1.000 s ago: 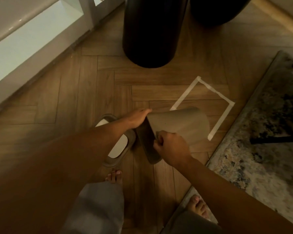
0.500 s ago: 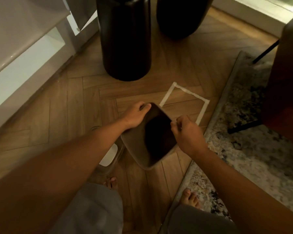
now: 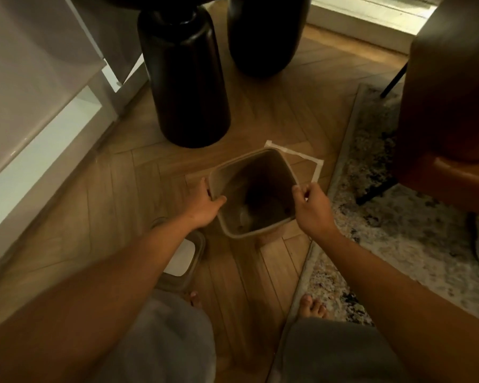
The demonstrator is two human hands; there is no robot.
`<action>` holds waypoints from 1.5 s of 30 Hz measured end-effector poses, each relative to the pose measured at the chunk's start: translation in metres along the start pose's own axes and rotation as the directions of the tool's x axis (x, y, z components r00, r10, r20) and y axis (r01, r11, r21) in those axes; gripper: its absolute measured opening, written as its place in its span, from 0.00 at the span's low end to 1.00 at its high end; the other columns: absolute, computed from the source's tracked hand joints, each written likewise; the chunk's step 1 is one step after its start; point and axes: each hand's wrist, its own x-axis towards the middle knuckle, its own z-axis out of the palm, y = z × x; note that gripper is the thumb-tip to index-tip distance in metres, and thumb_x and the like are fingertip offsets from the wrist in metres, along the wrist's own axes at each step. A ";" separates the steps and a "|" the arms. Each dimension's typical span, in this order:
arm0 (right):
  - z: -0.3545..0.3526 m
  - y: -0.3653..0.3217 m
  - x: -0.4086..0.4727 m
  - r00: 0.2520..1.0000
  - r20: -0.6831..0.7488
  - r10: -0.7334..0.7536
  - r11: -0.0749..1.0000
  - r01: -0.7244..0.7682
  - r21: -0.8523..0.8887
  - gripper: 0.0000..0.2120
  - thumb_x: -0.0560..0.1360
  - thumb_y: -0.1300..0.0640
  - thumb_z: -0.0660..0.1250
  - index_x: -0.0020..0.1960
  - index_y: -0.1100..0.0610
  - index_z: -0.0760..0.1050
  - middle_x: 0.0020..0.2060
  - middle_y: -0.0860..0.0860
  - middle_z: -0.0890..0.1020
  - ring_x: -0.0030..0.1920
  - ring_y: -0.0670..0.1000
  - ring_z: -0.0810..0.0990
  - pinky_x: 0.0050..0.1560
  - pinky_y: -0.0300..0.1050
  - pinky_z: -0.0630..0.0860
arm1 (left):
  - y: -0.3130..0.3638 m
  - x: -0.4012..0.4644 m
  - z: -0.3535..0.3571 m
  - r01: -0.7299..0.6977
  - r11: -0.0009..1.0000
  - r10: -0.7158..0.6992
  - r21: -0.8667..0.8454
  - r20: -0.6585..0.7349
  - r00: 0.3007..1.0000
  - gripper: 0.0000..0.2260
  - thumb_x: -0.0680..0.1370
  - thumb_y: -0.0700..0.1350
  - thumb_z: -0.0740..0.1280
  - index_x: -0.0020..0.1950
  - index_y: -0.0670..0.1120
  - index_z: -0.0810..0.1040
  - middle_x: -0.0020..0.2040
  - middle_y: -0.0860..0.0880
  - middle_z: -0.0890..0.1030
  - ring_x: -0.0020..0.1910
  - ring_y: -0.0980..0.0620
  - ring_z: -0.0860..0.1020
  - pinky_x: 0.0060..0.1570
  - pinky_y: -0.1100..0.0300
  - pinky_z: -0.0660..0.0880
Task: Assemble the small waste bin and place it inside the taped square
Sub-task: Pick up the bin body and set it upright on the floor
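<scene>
A small tan waste bin (image 3: 233, 172) stands upright with its mouth facing up, over the white taped square (image 3: 313, 164) on the wood floor; only the square's far corner and right side show past it. My left hand (image 3: 208, 205) grips the bin's left rim, thumb inside. My right hand (image 3: 313, 208) pinches the right rim. The bin's lid (image 3: 181, 257), grey-framed with a white flap, lies on the floor near my left foot, partly hidden by my left forearm.
Two tall black cylinders (image 3: 186, 78) (image 3: 263, 31) stand just beyond the square. A patterned rug (image 3: 385, 217) borders it on the right, with a brown chair (image 3: 454, 92) on it. White cabinets (image 3: 39, 106) run along the left.
The bin went from lying on its side to tilted and now stands upright with the mouth up, further into the taped square. Both hands shifted onto its rim.
</scene>
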 end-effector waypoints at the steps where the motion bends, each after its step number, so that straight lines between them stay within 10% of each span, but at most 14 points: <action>1: 0.001 0.000 0.000 1.000 -0.007 0.029 0.999 -0.029 0.013 0.13 0.85 0.48 0.61 0.44 0.52 0.70 0.37 0.48 0.75 0.36 0.47 0.74 0.30 0.36 0.68 | 0.002 -0.003 0.003 -0.019 1.000 0.019 0.011 0.018 1.000 0.28 0.81 0.46 0.70 0.78 0.49 0.62 0.63 0.54 0.76 0.66 0.49 0.76 0.62 0.52 0.75; 7: 0.002 0.018 -0.004 0.984 0.094 0.153 0.987 -0.157 0.035 0.04 0.85 0.56 0.61 0.59 0.54 0.71 0.48 0.52 0.81 0.46 0.53 0.82 0.41 0.49 0.80 | 0.004 -0.003 0.025 -0.096 0.982 0.092 0.163 0.036 0.995 0.33 0.80 0.39 0.68 0.81 0.52 0.56 0.74 0.46 0.72 0.72 0.45 0.72 0.69 0.46 0.71; 11: -0.005 0.040 -0.015 0.971 0.188 0.147 0.989 -0.141 -0.043 0.26 0.83 0.63 0.63 0.79 0.57 0.61 0.55 0.56 0.82 0.47 0.51 0.82 0.41 0.43 0.78 | 0.006 -0.001 0.034 -0.127 0.979 0.115 0.162 0.082 0.990 0.34 0.81 0.37 0.64 0.83 0.54 0.54 0.75 0.46 0.71 0.72 0.44 0.72 0.70 0.44 0.71; 14: -0.009 0.053 -0.025 0.975 0.214 0.062 0.997 -0.051 -0.054 0.28 0.82 0.63 0.65 0.80 0.57 0.61 0.64 0.57 0.80 0.59 0.58 0.82 0.55 0.50 0.79 | 0.008 0.002 0.042 -0.118 0.979 0.101 0.169 0.108 0.989 0.34 0.82 0.37 0.63 0.84 0.53 0.53 0.77 0.45 0.70 0.74 0.44 0.70 0.72 0.43 0.69; 22: -0.013 0.076 -0.034 0.954 0.283 0.096 0.993 -0.073 -0.091 0.27 0.81 0.61 0.67 0.77 0.56 0.61 0.61 0.55 0.81 0.53 0.52 0.82 0.44 0.36 0.75 | 0.006 0.002 0.059 -0.192 0.950 0.134 0.246 0.234 0.963 0.34 0.78 0.35 0.68 0.82 0.49 0.59 0.72 0.43 0.74 0.71 0.43 0.73 0.68 0.50 0.71; 26: -0.018 0.087 -0.036 0.942 0.316 0.115 0.987 -0.072 -0.145 0.30 0.80 0.62 0.68 0.78 0.59 0.59 0.61 0.57 0.82 0.55 0.58 0.83 0.52 0.55 0.81 | 0.005 0.004 0.069 -0.219 0.924 0.127 0.312 0.290 0.949 0.36 0.78 0.34 0.68 0.83 0.48 0.56 0.74 0.42 0.71 0.72 0.42 0.71 0.72 0.43 0.68; 31: -0.022 0.090 -0.033 0.917 0.355 0.179 0.979 -0.129 -0.161 0.36 0.79 0.59 0.71 0.80 0.56 0.55 0.64 0.57 0.80 0.59 0.58 0.82 0.55 0.53 0.80 | 0.008 0.006 0.071 -0.188 0.926 0.100 0.326 0.269 0.958 0.34 0.79 0.34 0.66 0.82 0.48 0.58 0.73 0.41 0.72 0.71 0.42 0.72 0.70 0.44 0.71; 34: -0.024 0.087 -0.032 0.917 0.374 0.136 0.977 -0.061 -0.206 0.39 0.77 0.61 0.72 0.81 0.55 0.55 0.69 0.58 0.75 0.64 0.57 0.79 0.53 0.42 0.76 | 0.009 0.006 0.071 -0.187 0.933 0.110 0.307 0.252 0.961 0.33 0.79 0.35 0.68 0.81 0.48 0.60 0.73 0.42 0.72 0.71 0.41 0.72 0.68 0.49 0.71; 40: -0.022 0.079 -0.038 0.889 0.455 0.059 0.930 0.116 -0.348 0.59 0.70 0.47 0.80 0.85 0.53 0.42 0.84 0.55 0.44 0.81 0.61 0.55 0.76 0.56 0.65 | 0.013 0.002 0.068 -0.246 0.889 0.103 0.386 0.354 0.930 0.52 0.69 0.54 0.81 0.83 0.53 0.52 0.79 0.44 0.64 0.76 0.43 0.67 0.71 0.40 0.70; 45: -0.012 0.077 -0.045 0.892 0.439 0.107 0.921 0.076 -0.381 0.64 0.68 0.49 0.82 0.84 0.58 0.37 0.84 0.55 0.39 0.83 0.59 0.48 0.77 0.51 0.61 | 0.009 -0.001 0.070 -0.250 0.818 0.047 0.518 0.372 0.927 0.64 0.61 0.53 0.85 0.84 0.48 0.43 0.81 0.42 0.58 0.79 0.40 0.62 0.74 0.40 0.65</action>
